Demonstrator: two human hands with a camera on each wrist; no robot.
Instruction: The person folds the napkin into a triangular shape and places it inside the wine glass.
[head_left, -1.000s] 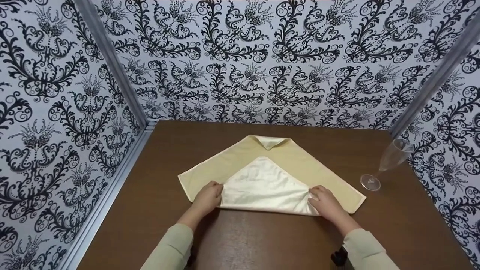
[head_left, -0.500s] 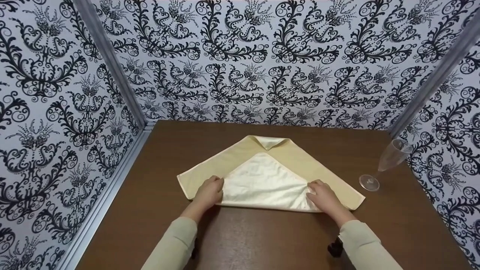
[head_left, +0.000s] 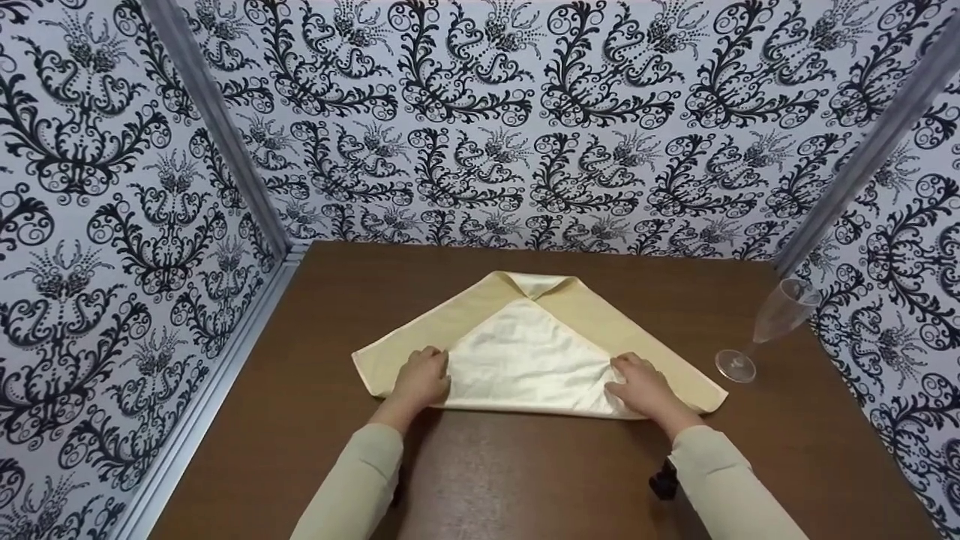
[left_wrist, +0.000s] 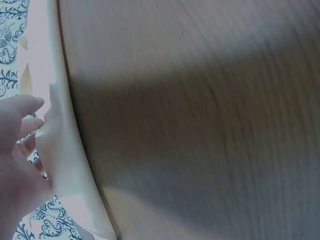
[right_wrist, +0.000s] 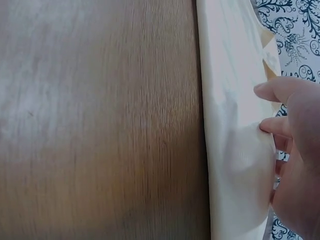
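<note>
A cream cloth napkin (head_left: 529, 360) lies folded on the table, its near part turned over as a shiny triangular flap. The flap's tip meets the small far corner (head_left: 536, 283) that is folded inward. At the flap's left edge, my left hand (head_left: 421, 379) pinches the cloth near the front fold. My right hand (head_left: 643, 386) pinches the right edge, where small creases gather. The left wrist view has the left hand (left_wrist: 17, 150) at the cloth's edge, thumb and forefinger slightly apart. In the right wrist view, the right hand's fingertips (right_wrist: 265, 125) touch the cloth.
An upright clear champagne flute (head_left: 784, 315) stands on the right of the brown wooden table (head_left: 480, 480), beyond the napkin's right corner. Patterned black-and-white walls (head_left: 480, 165) enclose the back and sides. A small black object (head_left: 664, 480) shows beside the right sleeve.
Both hands have slid the flap a little away from me, so its tip now reaches the folded far corner. The front fold has moved forward too. The flute stays in place.
</note>
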